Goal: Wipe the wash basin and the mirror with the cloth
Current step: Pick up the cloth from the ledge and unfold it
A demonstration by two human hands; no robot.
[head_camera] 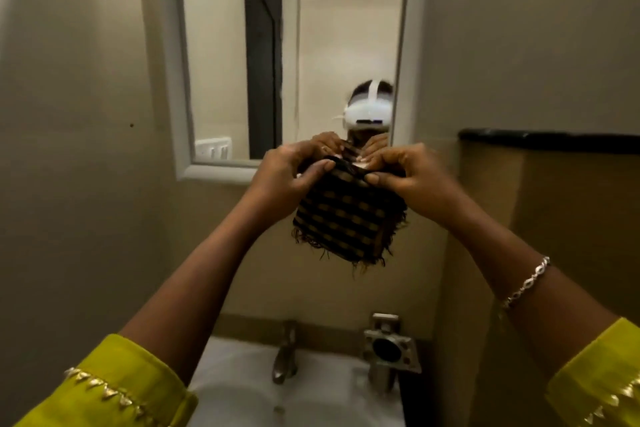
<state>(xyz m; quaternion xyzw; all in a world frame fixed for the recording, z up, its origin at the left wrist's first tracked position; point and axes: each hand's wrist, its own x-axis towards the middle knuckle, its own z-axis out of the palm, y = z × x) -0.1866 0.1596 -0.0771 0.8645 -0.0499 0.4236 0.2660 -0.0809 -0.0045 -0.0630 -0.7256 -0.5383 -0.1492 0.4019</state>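
A dark checked cloth [346,215] with frayed edges hangs folded in front of me, just below the mirror [332,45]. My left hand [294,173] pinches its top left corner and my right hand [412,180] pinches its top right corner, both raised at the mirror's lower edge. The white-framed mirror reflects a person wearing a white headset and both hands. Below, the white wash basin [242,388] sits against the wall, its front part hidden by my sleeves.
A metal tap [285,354] stands at the back of the basin, and a square metal fitting [389,347] is at its right. A black-topped ledge [554,140] juts out on the right wall. Beige walls close in on both sides.
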